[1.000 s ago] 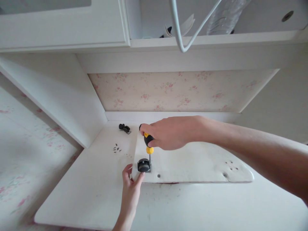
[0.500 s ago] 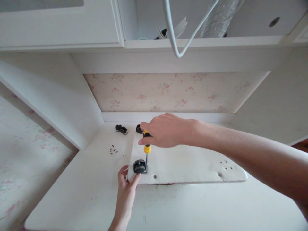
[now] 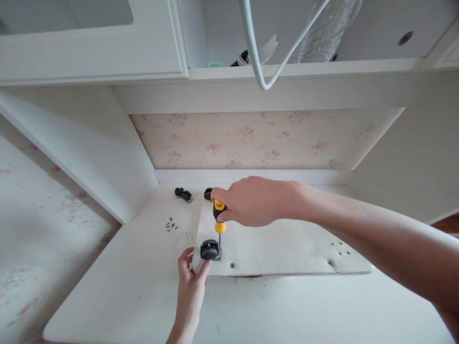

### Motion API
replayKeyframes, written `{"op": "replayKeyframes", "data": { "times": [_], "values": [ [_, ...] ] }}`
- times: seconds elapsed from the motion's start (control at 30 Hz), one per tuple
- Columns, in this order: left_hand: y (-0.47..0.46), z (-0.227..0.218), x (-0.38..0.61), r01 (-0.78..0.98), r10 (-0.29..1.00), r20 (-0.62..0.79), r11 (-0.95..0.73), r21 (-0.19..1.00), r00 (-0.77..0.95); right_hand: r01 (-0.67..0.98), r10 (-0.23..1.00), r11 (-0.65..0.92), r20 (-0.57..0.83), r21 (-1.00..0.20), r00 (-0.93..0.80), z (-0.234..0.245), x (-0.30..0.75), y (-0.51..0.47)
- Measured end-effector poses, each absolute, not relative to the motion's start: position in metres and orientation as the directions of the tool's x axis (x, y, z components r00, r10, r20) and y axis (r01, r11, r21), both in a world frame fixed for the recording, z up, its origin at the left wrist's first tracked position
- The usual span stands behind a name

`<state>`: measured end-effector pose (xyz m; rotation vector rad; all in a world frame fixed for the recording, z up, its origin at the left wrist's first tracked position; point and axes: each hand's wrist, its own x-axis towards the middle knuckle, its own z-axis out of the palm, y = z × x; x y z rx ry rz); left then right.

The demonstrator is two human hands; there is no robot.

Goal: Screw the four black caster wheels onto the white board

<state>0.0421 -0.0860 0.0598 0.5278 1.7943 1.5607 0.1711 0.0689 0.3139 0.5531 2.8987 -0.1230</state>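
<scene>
My right hand is wrapped round the yellow and black handle of a screwdriver, which stands upright. Its shaft reaches down to the metal plate of a black caster on the white padded board. With my left hand I grip the board's near left corner, the thumb by the caster and the other fingers round the edge. A second caster shows at the board's far left, partly hidden by my right hand. Small holes mark the board's right end.
Loose casters lie on the white desk to the left, behind several small screws. Overhead, a white cable hangs from the shelf, where a clear plastic bottle rests. Side panels enclose the desk.
My right hand's fingers have shifted round the screwdriver handle, showing more of it. My left hand keeps its hold on the board. The whole view has moved slightly.
</scene>
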Motion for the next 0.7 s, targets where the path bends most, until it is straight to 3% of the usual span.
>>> {"op": "replayKeyframes", "data": {
  "times": [0.1,0.23,0.3,0.47,0.63,0.7],
  "values": [
    [-0.087,0.061,0.043,-0.128,0.694,-0.231,0.198,0.972,-0.682,0.435,0.441,0.897,-0.102,0.078,-0.892,0.311,0.171,0.067],
    [-0.087,0.064,0.044,-0.149,0.699,-0.231,0.178,0.973,-0.677,0.389,0.377,0.917,-0.122,-0.092,-0.918,0.309,0.175,0.067],
    [-0.087,0.065,0.044,-0.142,0.702,-0.23,0.182,0.973,-0.674,0.365,0.348,0.924,-0.145,-0.117,-0.926,0.307,0.175,0.065],
    [-0.087,0.058,0.041,-0.092,0.696,-0.204,0.196,0.976,-0.688,0.464,0.468,0.879,-0.013,0.109,-0.884,0.298,0.168,0.064],
    [-0.088,0.054,0.04,-0.098,0.706,-0.188,0.166,0.981,-0.683,0.423,0.409,0.896,-0.12,-0.137,-0.905,0.296,0.171,0.068],
    [-0.087,0.055,0.039,-0.106,0.707,-0.199,0.174,0.979,-0.679,0.443,0.438,0.894,-0.075,-0.071,-0.896,0.295,0.172,0.067]
  ]
}}
